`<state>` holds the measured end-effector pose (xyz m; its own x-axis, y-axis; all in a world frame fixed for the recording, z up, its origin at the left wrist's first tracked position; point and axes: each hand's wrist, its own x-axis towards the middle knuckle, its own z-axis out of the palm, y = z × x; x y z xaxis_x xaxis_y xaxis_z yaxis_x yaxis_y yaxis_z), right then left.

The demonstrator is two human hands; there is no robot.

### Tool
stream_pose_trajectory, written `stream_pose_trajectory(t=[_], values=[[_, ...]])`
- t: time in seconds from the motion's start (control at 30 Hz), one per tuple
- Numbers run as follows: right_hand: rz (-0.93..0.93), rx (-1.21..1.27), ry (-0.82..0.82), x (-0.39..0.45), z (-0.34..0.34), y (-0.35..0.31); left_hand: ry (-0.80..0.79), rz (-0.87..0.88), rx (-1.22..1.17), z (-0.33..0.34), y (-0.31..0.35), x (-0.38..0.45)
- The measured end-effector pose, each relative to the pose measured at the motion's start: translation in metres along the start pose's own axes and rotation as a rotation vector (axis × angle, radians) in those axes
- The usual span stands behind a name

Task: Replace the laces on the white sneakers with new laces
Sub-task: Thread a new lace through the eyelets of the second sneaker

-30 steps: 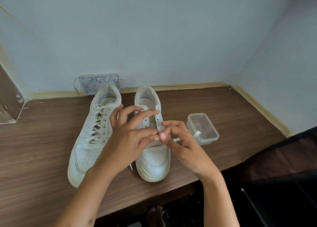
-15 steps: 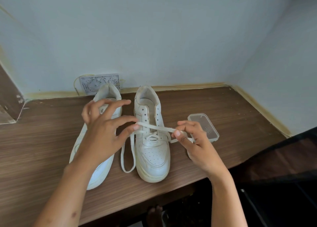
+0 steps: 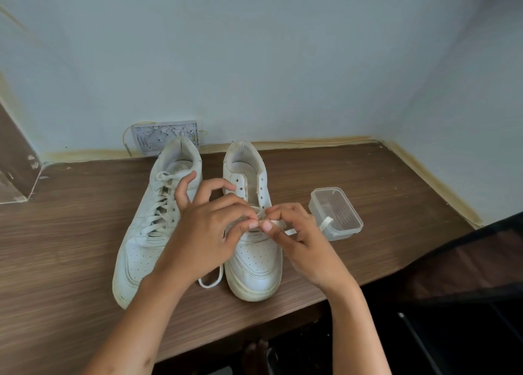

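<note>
One head-worn, wide-angle camera supplies the only view. It looks forward and steeply down from above and behind the hands, toward the wall and corner at the far edge of the table. The fingers sit near frame centre at close range, both forearms entering from the bottom edge. Beyond the fingers lie the sneaker heels; the toes point toward the camera, below the fingers. Right of the fingers is a clear box. The near table edge runs below the wrists, with dark floor underneath.
</note>
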<state>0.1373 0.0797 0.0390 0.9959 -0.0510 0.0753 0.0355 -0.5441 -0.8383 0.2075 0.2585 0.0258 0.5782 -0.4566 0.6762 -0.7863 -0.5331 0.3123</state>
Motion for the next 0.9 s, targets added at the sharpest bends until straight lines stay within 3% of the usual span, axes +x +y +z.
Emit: stream_pose_trajectory(t=[0.27, 0.67, 0.9], values=[[-0.04, 0.188, -0.016, 0.0, -0.003, -0.001, 0.035, -0.055, -0.026, -0.012, 0.001, 0.001], [-0.004, 0.197, 0.102, 0.0, -0.001, -0.004, 0.047, -0.077, 0.059, -0.024, -0.013, -0.003], [-0.063, 0.278, 0.207, 0.001, 0.001, -0.011, 0.033, -0.034, -0.13, -0.015, 0.0, 0.002]])
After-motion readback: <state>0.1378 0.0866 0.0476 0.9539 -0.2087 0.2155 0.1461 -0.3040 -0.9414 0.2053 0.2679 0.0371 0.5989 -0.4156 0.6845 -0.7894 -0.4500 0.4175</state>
